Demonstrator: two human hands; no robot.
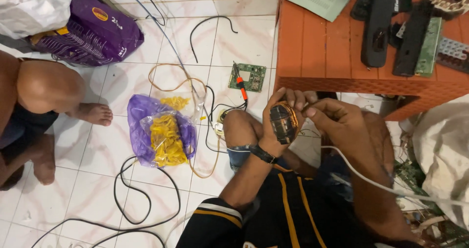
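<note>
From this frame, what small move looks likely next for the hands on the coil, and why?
Probably a short pull by the right hand to draw wire off the copper-wound coil: the left hand grips the coil, and the right fingertips pinch at its edge.

On the tiled floor (88, 179) to my left I see a purple bag (141, 126) of yellow pieces (166, 140) and loose black cables (132, 199). A green circuit board (250, 77) lies by my orange table (312, 52), which carries dark remote casings (381, 28).

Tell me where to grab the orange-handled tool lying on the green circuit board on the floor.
Grip the orange-handled tool by its orange handle, coming from above: it lies flat across the green circuit board's left edge, handle exposed. Both the left hand and right hand are busy with the copper-wound coil.
</note>
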